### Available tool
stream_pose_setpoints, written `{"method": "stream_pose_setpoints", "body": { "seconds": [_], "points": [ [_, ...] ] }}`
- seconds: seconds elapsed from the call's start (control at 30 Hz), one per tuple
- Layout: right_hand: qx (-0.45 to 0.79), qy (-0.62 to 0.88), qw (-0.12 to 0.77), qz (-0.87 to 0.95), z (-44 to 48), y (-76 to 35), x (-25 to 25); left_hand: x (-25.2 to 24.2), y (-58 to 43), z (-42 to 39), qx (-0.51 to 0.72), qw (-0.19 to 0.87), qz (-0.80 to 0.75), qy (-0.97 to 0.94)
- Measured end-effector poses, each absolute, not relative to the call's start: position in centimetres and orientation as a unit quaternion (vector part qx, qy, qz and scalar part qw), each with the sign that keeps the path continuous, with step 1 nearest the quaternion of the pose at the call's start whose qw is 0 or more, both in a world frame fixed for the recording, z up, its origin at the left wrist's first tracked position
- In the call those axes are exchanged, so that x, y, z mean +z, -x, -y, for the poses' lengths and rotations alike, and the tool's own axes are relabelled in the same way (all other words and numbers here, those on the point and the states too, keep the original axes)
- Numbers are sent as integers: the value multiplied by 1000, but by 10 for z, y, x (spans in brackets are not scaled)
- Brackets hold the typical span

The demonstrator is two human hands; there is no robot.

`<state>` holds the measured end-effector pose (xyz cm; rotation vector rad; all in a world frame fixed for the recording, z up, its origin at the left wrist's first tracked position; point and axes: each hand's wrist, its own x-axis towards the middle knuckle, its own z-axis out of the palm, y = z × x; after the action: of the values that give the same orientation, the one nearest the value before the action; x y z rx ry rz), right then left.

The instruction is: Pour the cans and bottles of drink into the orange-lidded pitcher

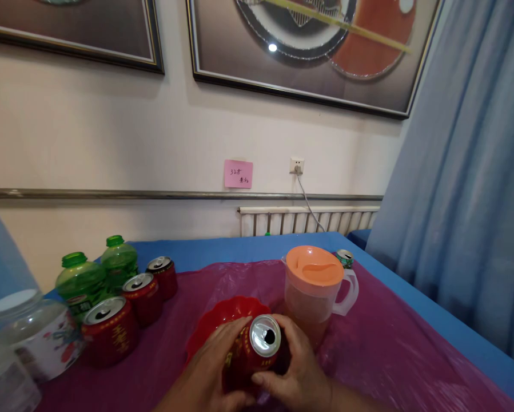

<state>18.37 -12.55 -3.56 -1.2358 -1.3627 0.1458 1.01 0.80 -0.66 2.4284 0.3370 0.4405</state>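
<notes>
Both hands close round one red can, the left hand curved along its left side and the right hand along its right. The grip is only part-way spread, as wide as the can between the palms. The index fingers reach up near the silver rim, and the right thumb lies across the near side. The can's top faces up toward the viewer, with a dark drinking hole; whether its base touches the table I cannot tell, since the hands hide it. A red scalloped dish sits just beyond the left hand, and a pitcher with an orange lid stands just beyond the right. Well apart, to the left, three other red cans stand in a line on a purple plastic sheet, near two green bottles
</notes>
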Motion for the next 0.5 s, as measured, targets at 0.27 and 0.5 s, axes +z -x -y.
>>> {"method": "stream_pose_setpoints", "body": {
  "seconds": [0.27,0.5],
  "points": [
    [26,497,633,594,125,-182,-33,1,-10,-7,159,287,-119,-937],
    [33,560,612,557,146,-183,-14,-27,-8,-24,247,253,-161,-921]
  ]
}}
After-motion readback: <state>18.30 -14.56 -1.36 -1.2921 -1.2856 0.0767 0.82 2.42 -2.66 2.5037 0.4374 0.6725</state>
